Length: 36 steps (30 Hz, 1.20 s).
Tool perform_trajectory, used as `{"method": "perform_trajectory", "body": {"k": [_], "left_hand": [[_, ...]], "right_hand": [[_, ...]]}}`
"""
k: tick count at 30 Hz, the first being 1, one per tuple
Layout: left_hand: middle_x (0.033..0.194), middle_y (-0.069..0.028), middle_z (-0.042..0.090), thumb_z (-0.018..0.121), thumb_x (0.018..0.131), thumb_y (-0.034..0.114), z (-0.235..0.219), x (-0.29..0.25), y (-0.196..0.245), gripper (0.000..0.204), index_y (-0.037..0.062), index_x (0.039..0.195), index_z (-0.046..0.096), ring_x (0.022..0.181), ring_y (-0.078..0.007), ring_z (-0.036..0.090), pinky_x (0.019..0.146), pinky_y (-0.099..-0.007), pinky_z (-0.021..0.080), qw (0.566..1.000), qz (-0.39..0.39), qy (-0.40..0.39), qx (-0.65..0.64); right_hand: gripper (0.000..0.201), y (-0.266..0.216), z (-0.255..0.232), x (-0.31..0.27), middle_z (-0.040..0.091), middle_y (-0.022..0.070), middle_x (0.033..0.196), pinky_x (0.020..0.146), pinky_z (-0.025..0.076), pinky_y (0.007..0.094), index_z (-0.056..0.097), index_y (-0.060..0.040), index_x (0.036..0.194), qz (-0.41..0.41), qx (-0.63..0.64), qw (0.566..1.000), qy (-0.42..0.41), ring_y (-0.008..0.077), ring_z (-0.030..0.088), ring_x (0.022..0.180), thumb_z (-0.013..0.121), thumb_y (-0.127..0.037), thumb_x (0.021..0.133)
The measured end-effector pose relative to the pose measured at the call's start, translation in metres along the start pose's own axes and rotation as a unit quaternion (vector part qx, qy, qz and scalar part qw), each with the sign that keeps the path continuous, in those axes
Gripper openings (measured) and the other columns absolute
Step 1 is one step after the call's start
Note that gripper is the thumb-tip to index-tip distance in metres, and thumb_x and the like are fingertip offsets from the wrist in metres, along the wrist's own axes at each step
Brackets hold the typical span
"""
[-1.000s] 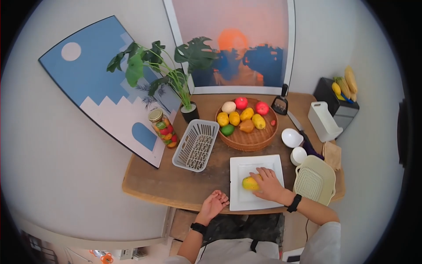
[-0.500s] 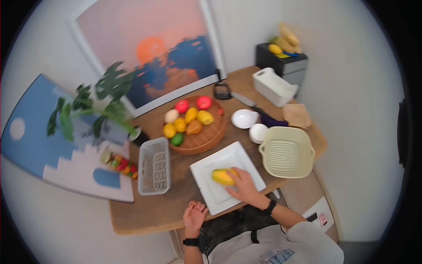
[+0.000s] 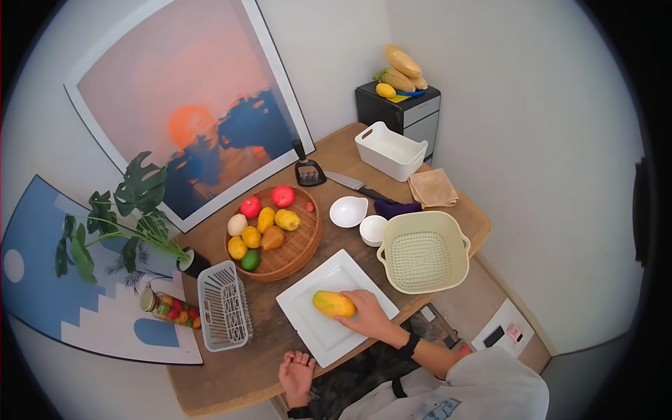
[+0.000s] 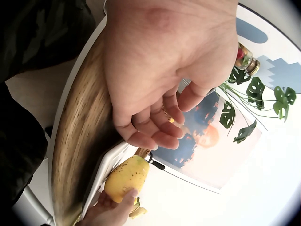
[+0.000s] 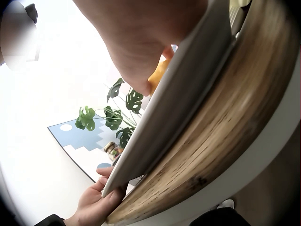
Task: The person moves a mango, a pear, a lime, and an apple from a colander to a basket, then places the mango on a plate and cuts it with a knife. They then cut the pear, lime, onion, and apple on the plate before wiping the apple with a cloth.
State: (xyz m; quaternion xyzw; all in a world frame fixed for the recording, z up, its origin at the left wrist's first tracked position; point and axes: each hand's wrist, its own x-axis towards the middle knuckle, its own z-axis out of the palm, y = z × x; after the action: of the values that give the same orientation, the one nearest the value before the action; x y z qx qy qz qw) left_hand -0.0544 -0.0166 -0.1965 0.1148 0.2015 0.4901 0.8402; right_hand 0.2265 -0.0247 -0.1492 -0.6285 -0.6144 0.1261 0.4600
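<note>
A yellow papaya [image 3: 334,304] with small brown specks lies over the square white plate [image 3: 306,320] near the table's front edge. My right hand [image 3: 369,315] grips its right end, thumb along the near side and fingers over the far side. In the right wrist view the plate's rim hides most of the fruit. My left hand [image 3: 297,376] is by the plate's near left corner, palm turned up. Its fingers [image 4: 162,136] hang loosely curled with nothing between them, as the left wrist view shows.
Behind the plate stands a round wicker basket [image 3: 308,241] of fruit. To its left are a grey plastic basket [image 3: 222,305] and a glass jar [image 3: 170,308]. Rightward are white bowls [image 3: 348,211], a cream colander [image 3: 425,260], a knife [image 3: 345,180] and a masher [image 3: 308,173].
The head view has swung right and tilted, so the table appears turned. My right hand stays on the papaya over the plate. My left hand remains loosely curled beside the plate.
</note>
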Motion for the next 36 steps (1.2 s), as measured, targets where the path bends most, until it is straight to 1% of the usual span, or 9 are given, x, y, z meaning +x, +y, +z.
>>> {"method": "perform_trajectory", "body": {"k": [1,4,10,16,19,22,25,28,36], "left_hand": [[0.088,-0.0032,0.054,0.057,0.094,0.021,0.000,0.000,0.000,0.010,0.0123,0.098,0.058,0.085,-0.0193,0.049,0.085,-0.0402,0.041,1.000,-0.002,0.002,-0.001],[0.087,-0.0034,0.053,0.058,0.093,0.021,-0.003,0.000,0.000,0.010,0.0122,0.098,0.057,0.085,-0.0197,0.049,0.085,-0.0403,0.041,1.000,0.001,0.000,0.006],[0.086,-0.0034,0.053,0.057,0.093,0.021,0.001,0.001,0.000,0.010,0.0122,0.097,0.056,0.085,-0.0197,0.049,0.084,-0.0400,0.041,1.000,0.000,0.009,0.012],[0.086,-0.0032,0.052,0.057,0.093,0.021,0.002,0.001,0.000,0.009,0.0122,0.096,0.056,0.084,-0.0195,0.049,0.083,-0.0398,0.041,1.000,0.001,0.019,0.018],[0.085,-0.0025,0.052,0.056,0.094,0.020,0.007,0.000,-0.001,0.008,0.0120,0.098,0.057,0.081,-0.0180,0.050,0.082,-0.0393,0.042,1.000,0.006,0.017,0.011],[0.085,-0.0031,0.051,0.057,0.093,0.020,0.003,0.001,-0.001,0.008,0.0123,0.096,0.057,0.083,-0.0194,0.048,0.083,-0.0396,0.041,1.000,0.007,0.023,0.010],[0.086,-0.0029,0.051,0.057,0.094,0.020,0.002,0.000,-0.002,0.008,0.0126,0.096,0.058,0.083,-0.0191,0.048,0.083,-0.0395,0.041,1.000,0.011,0.022,0.007],[0.086,-0.0025,0.051,0.057,0.094,0.020,0.004,0.000,-0.002,0.008,0.0128,0.096,0.058,0.083,-0.0187,0.048,0.082,-0.0391,0.041,1.000,0.014,0.023,0.010],[0.085,-0.0020,0.050,0.057,0.094,0.021,0.007,-0.001,-0.002,0.008,0.0127,0.096,0.056,0.083,-0.0182,0.048,0.081,-0.0384,0.041,0.999,0.018,0.029,0.021]], "right_hand": [[0.060,0.000,0.000,0.001,0.063,0.0159,0.119,0.098,0.043,0.0434,0.057,-0.0023,0.129,0.001,0.000,1.000,-0.005,0.0353,0.058,0.110,0.080,-0.031,0.083],[0.059,0.002,0.002,0.002,0.063,0.0175,0.111,0.093,0.045,0.0452,0.057,-0.0026,0.128,-0.027,0.002,0.999,0.021,0.0372,0.059,0.104,0.080,-0.032,0.082],[0.059,0.001,0.000,0.000,0.063,0.0184,0.112,0.094,0.045,0.0451,0.056,-0.0003,0.128,-0.014,0.013,1.000,0.013,0.0377,0.059,0.104,0.079,-0.032,0.084],[0.060,0.004,0.000,-0.002,0.063,0.0197,0.114,0.094,0.046,0.0447,0.057,0.0007,0.128,-0.021,0.038,0.999,0.021,0.0387,0.059,0.105,0.079,-0.034,0.085],[0.060,0.006,0.002,-0.002,0.063,0.0200,0.113,0.092,0.047,0.0448,0.058,0.0008,0.127,-0.022,0.041,0.999,0.021,0.0386,0.059,0.105,0.079,-0.035,0.085],[0.057,0.005,0.001,-0.002,0.064,0.0203,0.109,0.092,0.048,0.0453,0.059,0.0010,0.125,-0.015,0.040,0.999,0.017,0.0388,0.060,0.102,0.079,-0.034,0.085],[0.053,0.009,0.004,-0.004,0.065,0.0196,0.106,0.091,0.048,0.0457,0.060,0.0012,0.122,-0.016,0.054,0.998,0.005,0.0392,0.060,0.099,0.078,-0.034,0.086],[0.050,0.011,0.006,-0.005,0.065,0.0186,0.104,0.089,0.048,0.0457,0.062,0.0011,0.119,-0.019,0.053,0.998,0.012,0.0393,0.060,0.097,0.077,-0.035,0.086],[0.048,0.003,-0.002,0.000,0.065,0.0161,0.106,0.091,0.046,0.0444,0.062,0.0003,0.117,-0.043,0.036,0.998,0.017,0.0367,0.059,0.100,0.077,-0.034,0.086]]}}
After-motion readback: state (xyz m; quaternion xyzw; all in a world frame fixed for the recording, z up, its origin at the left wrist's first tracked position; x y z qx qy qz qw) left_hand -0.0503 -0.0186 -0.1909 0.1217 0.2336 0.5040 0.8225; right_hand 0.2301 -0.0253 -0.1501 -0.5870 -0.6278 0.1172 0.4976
